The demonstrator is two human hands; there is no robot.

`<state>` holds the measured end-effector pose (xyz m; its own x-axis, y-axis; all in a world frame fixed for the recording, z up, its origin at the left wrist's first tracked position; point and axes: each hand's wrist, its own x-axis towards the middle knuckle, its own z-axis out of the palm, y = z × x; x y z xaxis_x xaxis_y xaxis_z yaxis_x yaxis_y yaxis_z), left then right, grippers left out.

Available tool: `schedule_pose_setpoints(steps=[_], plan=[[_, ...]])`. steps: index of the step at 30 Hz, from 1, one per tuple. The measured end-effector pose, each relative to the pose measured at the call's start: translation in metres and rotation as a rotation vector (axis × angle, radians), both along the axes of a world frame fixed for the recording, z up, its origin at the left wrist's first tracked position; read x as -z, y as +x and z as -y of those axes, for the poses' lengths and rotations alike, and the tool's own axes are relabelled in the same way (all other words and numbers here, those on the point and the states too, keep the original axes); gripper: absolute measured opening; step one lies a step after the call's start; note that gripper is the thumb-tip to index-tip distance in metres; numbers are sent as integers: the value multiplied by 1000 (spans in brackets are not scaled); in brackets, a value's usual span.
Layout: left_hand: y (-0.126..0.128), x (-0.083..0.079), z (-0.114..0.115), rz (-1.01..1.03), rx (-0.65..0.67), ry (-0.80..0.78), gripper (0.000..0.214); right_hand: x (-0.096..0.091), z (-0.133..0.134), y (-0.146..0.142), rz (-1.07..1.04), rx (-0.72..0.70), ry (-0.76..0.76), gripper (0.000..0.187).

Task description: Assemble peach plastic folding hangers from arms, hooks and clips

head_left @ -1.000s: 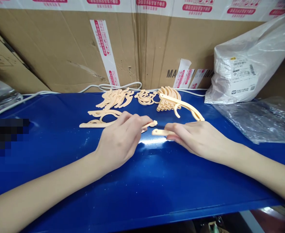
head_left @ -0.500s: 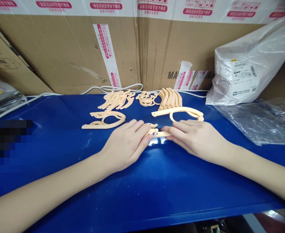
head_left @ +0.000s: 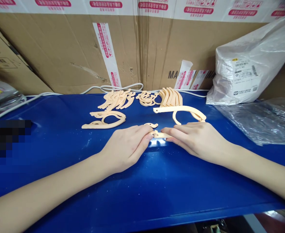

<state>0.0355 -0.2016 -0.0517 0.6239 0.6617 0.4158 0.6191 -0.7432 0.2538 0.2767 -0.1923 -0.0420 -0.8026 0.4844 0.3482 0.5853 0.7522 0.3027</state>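
My left hand (head_left: 125, 144) is closed, thumb and fingers pinching a cream plastic hanger part (head_left: 154, 133), most of it hidden under the fingers. A curved tip with a hole sticks out above that hand. My right hand (head_left: 200, 139) is closed around a cream folding hanger (head_left: 181, 110), whose long curved arm and round hook rise beyond the fingers. A lower arm of this hanger points left between my hands, its holed end touching the left hand's part. Beyond my left hand lies another folding hanger (head_left: 115, 123), flat on the table.
The blue table (head_left: 137, 194) carries a pile of curved hanger arms (head_left: 116, 99), several hooks (head_left: 146, 98) and a row of arms (head_left: 170, 97) at the back. Behind them are a white cable (head_left: 123, 87) and cardboard boxes (head_left: 71, 55). A white bag (head_left: 244, 74) and clear plastic (head_left: 261, 121) lie right.
The part in my left hand and the arm end in my right have come together. The right hand's hanger has shifted slightly to the right.
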Motion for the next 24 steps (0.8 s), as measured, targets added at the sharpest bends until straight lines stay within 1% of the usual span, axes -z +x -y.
schedule_pose_setpoints(steps=[3,8,13,17,24], plan=[[0,0,0,10,-15,-9,27,-1,0,0,-18,-14,23,23],[2,-1,1,14,-80,-48,30,-2,1,0,-37,-36,24,24],[2,-3,1,-11,-28,-82,30,-3,3,-2,-43,-48,16,23],[2,-4,3,-1,-47,-107,30,-3,4,-3,-60,-66,12,22],[2,-5,5,2,-41,-24,28,-4,5,-3,-73,-81,21,23]])
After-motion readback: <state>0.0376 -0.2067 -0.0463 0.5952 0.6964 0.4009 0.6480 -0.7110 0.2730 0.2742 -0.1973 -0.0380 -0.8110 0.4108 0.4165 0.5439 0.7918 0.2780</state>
